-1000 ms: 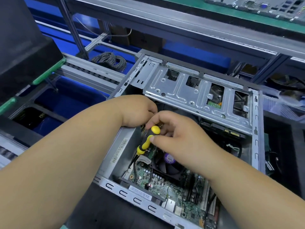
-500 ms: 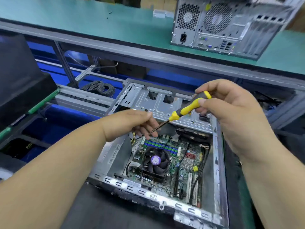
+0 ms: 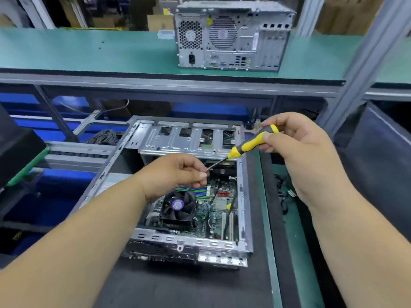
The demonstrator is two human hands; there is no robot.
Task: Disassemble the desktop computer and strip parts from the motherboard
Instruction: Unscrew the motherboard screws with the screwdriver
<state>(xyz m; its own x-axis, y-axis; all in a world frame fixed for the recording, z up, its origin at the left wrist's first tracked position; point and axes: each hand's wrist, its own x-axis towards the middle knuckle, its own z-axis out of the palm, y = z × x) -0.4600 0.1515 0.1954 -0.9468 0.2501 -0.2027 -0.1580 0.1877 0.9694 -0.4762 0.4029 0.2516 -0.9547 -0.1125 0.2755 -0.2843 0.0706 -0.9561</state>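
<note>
Screws seem to be the business in hand: both hands are raised above the opened computer case, which lies on its side on the dark mat of the near bench, and the left fingertips meet the tip of the screwdriver, apparently to take a loosened screw off it, though any screw there is too small to make out. To do this well, the tool should be held steady while the fingers pull the screw straight off the tip, over the bench and not over the board, so that a dropped screw does not fall among the components. The right hand grips the yellow and black handle, fingers curled round it and thumb pressed on its side, with the shaft slanting down and to the left. The left hand is mostly curled, thumb and forefinger pinched together at the shaft's end. Inside the case the motherboard sits in place, with the black cooler fan mounted on it just below the left hand and the metal drive cage across the far end. A second computer tower stands upright on the green upper shelf, well apart from the work.
</note>
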